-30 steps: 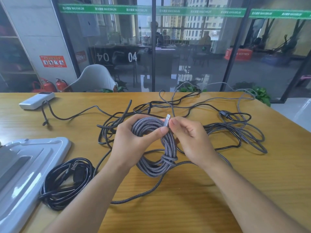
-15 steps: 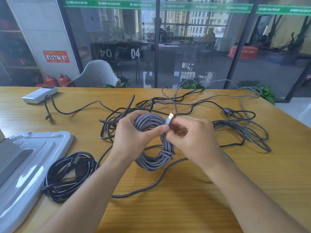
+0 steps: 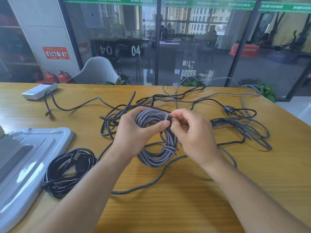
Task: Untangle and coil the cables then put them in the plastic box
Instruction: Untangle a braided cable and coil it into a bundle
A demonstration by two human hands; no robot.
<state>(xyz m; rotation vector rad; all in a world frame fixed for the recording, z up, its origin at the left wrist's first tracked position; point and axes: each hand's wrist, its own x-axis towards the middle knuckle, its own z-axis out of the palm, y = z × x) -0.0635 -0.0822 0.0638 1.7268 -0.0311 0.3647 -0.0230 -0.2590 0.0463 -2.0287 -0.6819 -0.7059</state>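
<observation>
A grey braided cable coil [image 3: 156, 155] hangs upright over the middle of the wooden table [image 3: 185, 199]. My left hand [image 3: 134, 132] grips the coil's top, thumb across the strands. My right hand [image 3: 193, 132] pinches the cable's metal plug end [image 3: 166, 116] against the top of the coil. A loose braided tail [image 3: 143, 187] runs from the coil down across the table. A coiled black cable [image 3: 67, 170] lies at the lower left. Tangled black and grey cables [image 3: 235, 128] spread behind and to the right.
A white plastic lid or box part [image 3: 25, 165] lies at the left edge. A white power bank [image 3: 39, 90] with a dark cable sits at the far left back. Glass wall and a white chair stand beyond the table.
My right hand has lowered the plug end from above the coil down against its top strands. The left hand keeps its grip on the coil.
</observation>
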